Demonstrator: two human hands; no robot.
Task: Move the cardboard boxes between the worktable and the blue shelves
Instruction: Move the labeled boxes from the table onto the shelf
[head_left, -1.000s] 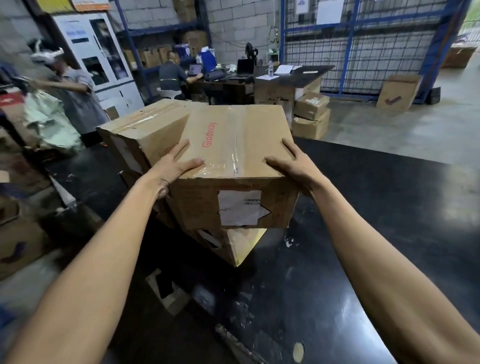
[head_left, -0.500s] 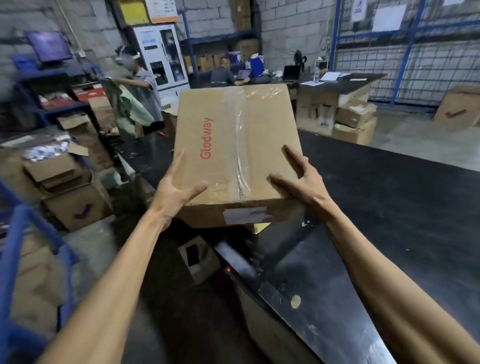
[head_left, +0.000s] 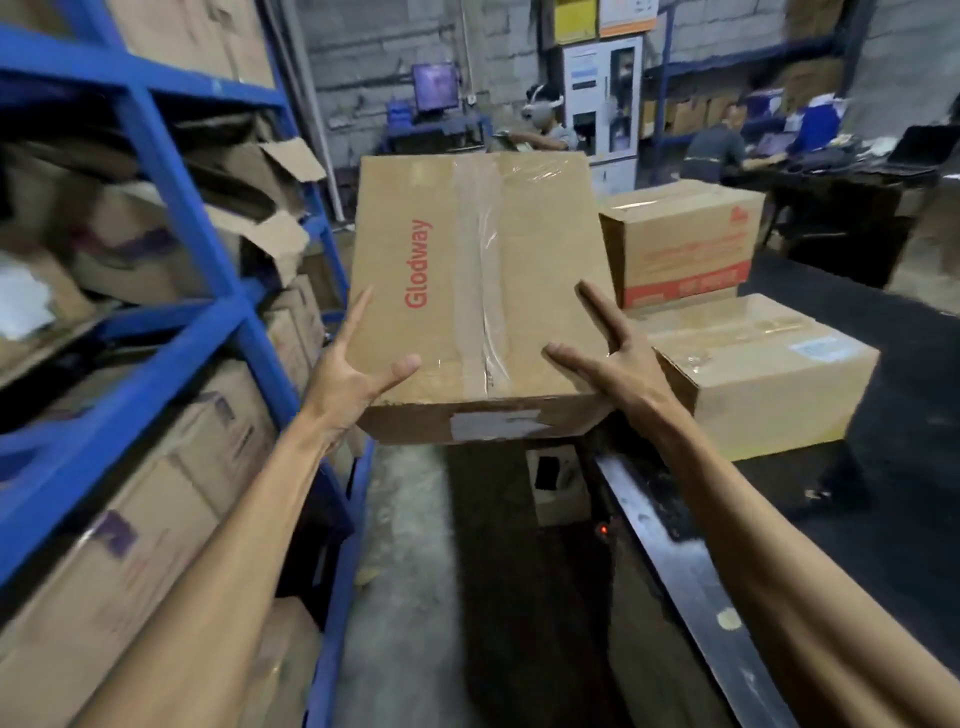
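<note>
**A taped carton held in the aisle between shelves and table**

We hold a brown cardboard box printed "Glodway" in red (head_left: 483, 291) in the air between both hands, over the grey concrete floor (head_left: 415, 545) of the narrow aisle. A strip of clear tape runs down the middle of its top, and a white label sits on the near side face. The box rests on nothing we can see.

Our left hand (head_left: 353, 374) clasps the box's near left corner: the thumb lies over the top face, one finger stretches up along the left edge, and the rest go under or behind, hidden from us. Our right hand (head_left: 618, 364) presses the near right corner with its fingers spread and nearly straight, thumb and two fingers lying flat on the top face; we cannot tell whether the others reach beneath.

To our left stand the blue metal shelves (head_left: 171, 197), packed with worn cardboard cartons, some with torn flaps. To our right is the black worktable (head_left: 909, 493), and on it a wide taped cardboard box with a pale label (head_left: 769, 374) carries a smaller cardboard box with a red band of print (head_left: 685, 239). The held box is just beside this pair, apart from the shelves.

At the back, a person wearing a white headset (head_left: 545, 117) stands near a white cabinet (head_left: 602, 98), and a seated person (head_left: 714, 148) faces a dark desk.
</note>
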